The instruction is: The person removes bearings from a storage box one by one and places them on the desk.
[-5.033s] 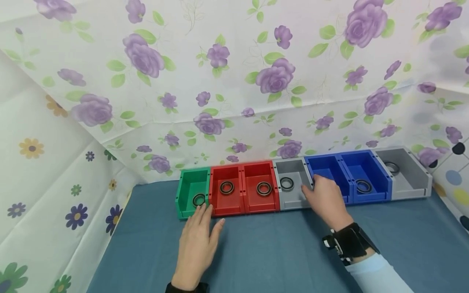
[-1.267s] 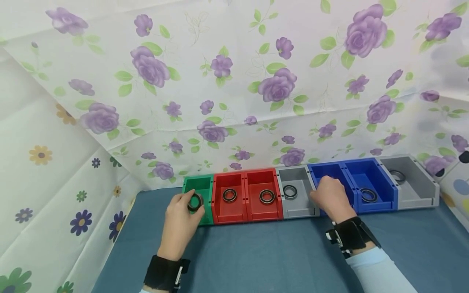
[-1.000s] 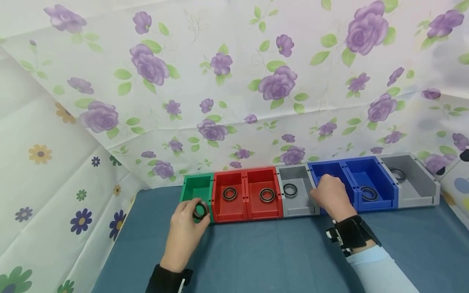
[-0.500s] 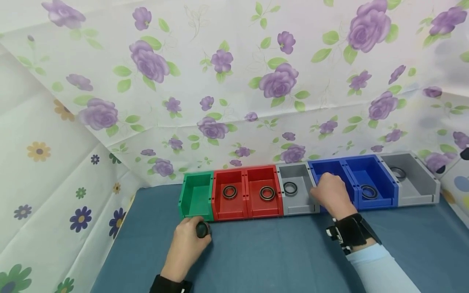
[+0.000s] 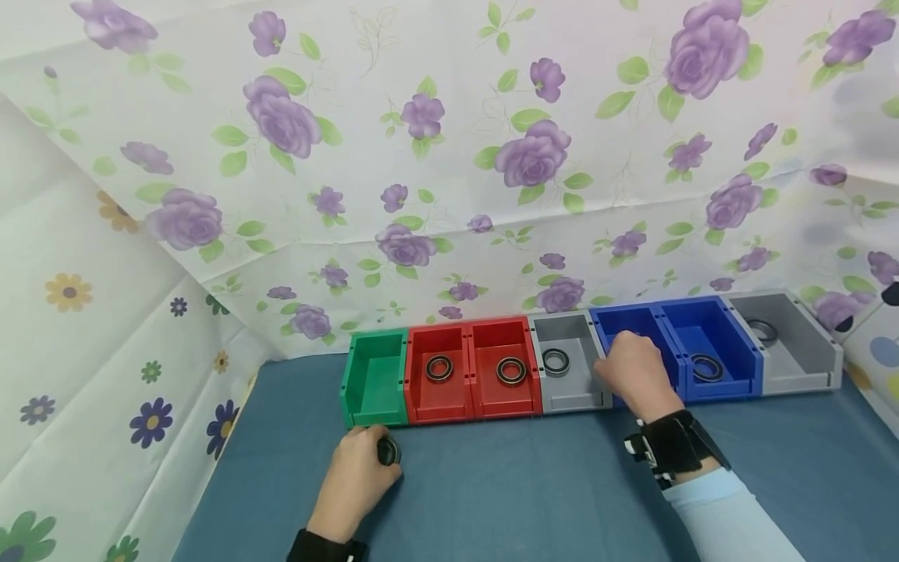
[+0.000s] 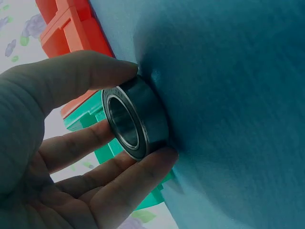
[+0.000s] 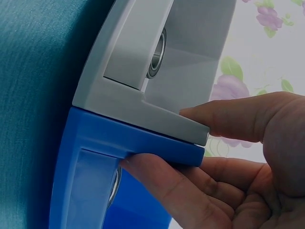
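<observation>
My left hand (image 5: 357,476) pinches a ball bearing (image 6: 143,117) between thumb and fingers, just in front of the green bin (image 5: 377,375). The bearing is turned on edge, at or very close to the blue cloth; whether it touches cannot be told. My right hand (image 5: 637,376) grips the adjoining side walls of a grey bin (image 7: 176,126) and a blue bin (image 7: 95,129), thumb inside the grey one and fingers inside the blue one. A bearing (image 5: 556,362) lies in that grey bin, and another bearing (image 7: 114,187) shows partly in the blue bin.
Two red bins (image 5: 441,402) stand beside the green one, each with a bearing (image 5: 438,368) in it. Farther right, a second blue bin (image 5: 705,328) and an end grey bin (image 5: 801,343) each hold a bearing. A flowered sheet (image 5: 449,172) rises behind the row.
My left hand has taken the bearing out of the green bin and brought it down and towards me over the cloth. My right hand keeps its hold on the bin walls.
</observation>
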Tool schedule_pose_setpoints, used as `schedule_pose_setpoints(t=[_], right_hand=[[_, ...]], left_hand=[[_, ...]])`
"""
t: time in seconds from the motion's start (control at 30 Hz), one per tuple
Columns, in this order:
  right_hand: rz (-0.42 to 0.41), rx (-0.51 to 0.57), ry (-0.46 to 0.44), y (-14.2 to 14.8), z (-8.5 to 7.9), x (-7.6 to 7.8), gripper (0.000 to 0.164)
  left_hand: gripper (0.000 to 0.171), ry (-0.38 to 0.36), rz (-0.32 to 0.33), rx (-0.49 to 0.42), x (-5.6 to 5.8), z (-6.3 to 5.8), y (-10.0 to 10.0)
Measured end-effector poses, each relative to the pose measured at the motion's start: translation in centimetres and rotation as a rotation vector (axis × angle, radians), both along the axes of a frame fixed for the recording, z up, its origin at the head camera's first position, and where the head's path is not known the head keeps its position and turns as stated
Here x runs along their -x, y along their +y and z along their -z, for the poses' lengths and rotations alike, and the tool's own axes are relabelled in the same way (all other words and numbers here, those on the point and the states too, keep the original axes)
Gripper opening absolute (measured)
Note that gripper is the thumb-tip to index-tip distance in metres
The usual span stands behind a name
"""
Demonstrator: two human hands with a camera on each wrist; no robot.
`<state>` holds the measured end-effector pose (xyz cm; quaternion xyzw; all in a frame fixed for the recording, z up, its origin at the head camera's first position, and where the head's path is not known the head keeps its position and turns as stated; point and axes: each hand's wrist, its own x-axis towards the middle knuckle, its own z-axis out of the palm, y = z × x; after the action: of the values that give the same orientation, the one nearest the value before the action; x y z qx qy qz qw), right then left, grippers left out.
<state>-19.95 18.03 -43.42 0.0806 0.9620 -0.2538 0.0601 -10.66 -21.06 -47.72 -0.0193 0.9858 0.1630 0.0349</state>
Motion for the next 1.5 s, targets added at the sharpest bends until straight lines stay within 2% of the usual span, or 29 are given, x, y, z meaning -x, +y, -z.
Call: schedule_pose_setpoints(t=[0.47, 0.7, 0.87, 0.97, 1.17, 1.33, 1.5], right_hand=[[0.002, 0.002, -0.005, 0.0, -0.2, 0.0, 0.026], [0.008, -0.005, -0.011, 0.1, 0.0, 0.2, 0.026], [0.007, -0.001, -0.012, 0.1, 0.1, 0.2, 0.026], [0.007, 0.001, -0.012, 0.1, 0.0, 0.1, 0.026], [-0.013, -0.004, 0.012, 0.2, 0.0, 0.1, 0.029], [-0.03, -0.005, 0.029, 0.3, -0.1, -0.1, 0.032], [-0.027, 0.003, 0.018, 0.2, -0.1, -0.1, 0.031]], left_hand=[[0.045, -0.01, 0.001, 0.034, -0.1, -0.1, 0.3], [0.039, -0.016, -0.028, 0.027, -0.4, -0.4, 0.4], [0.045, 0.012, -0.033, 0.034, -0.6, -1.0, 0.6], [0.05, 0.054, -0.039, 0.03, -0.6, -1.9, 0.8], [0.053, 0.204, -0.054, -0.007, -0.1, -4.2, 1.6], [0.058, 0.349, -0.009, -0.051, 1.0, -5.5, 3.2], [0.065, 0.458, 0.062, -0.101, 2.5, -5.7, 4.9]])
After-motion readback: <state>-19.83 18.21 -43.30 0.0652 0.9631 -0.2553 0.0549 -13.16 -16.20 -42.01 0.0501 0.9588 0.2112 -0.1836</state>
